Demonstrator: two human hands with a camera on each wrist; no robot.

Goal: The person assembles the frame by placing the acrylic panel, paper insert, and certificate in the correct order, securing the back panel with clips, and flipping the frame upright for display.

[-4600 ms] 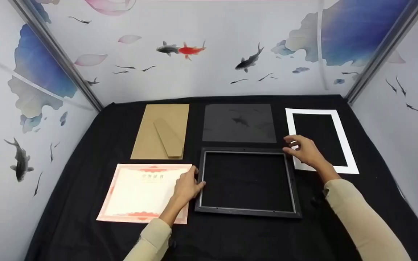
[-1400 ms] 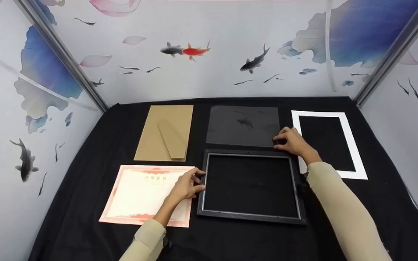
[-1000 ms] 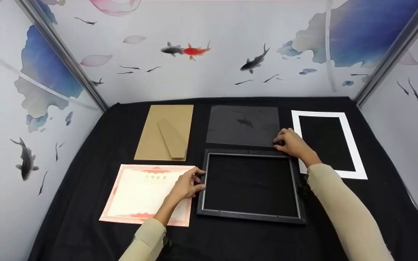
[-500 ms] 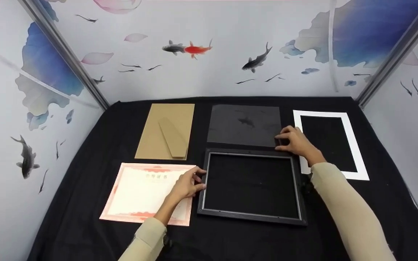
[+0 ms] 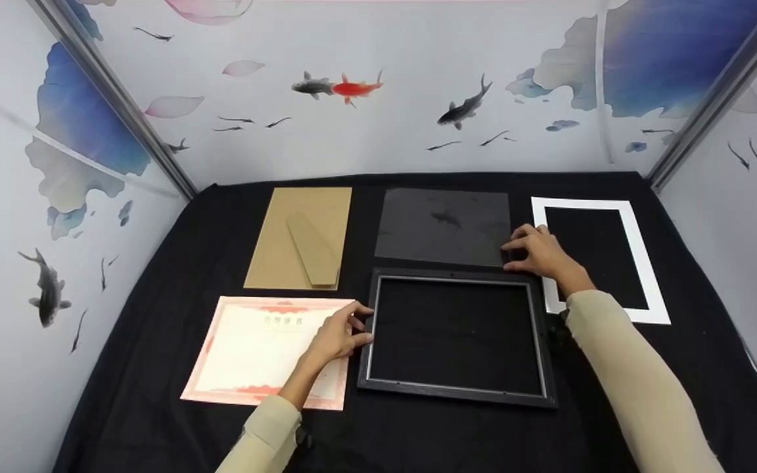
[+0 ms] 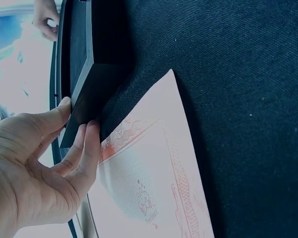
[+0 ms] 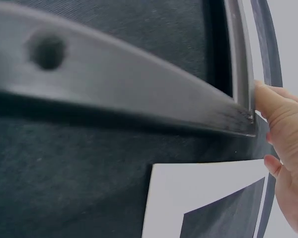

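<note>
A black picture frame lies flat in the middle of the head view. My left hand grips its left side; in the left wrist view the frame's edge runs between thumb and fingers. A certificate with a red border lies under that wrist. Behind the frame is a dark, see-through sheet that reflects a fish. My right hand has curled fingers at its front right corner and appears to pinch it. The sheet lies flat. In the right wrist view the frame's corner hides where those fingertips meet the sheet.
A brown backing board with an easel leg lies at the back left. To the right, a white mat lies partly under my right hand. Black cloth covers the table, with printed white walls around it.
My right hand has moved from beside the mat to the see-through sheet's corner, where it stays with little motion. My left hand stays at the frame's left side.
</note>
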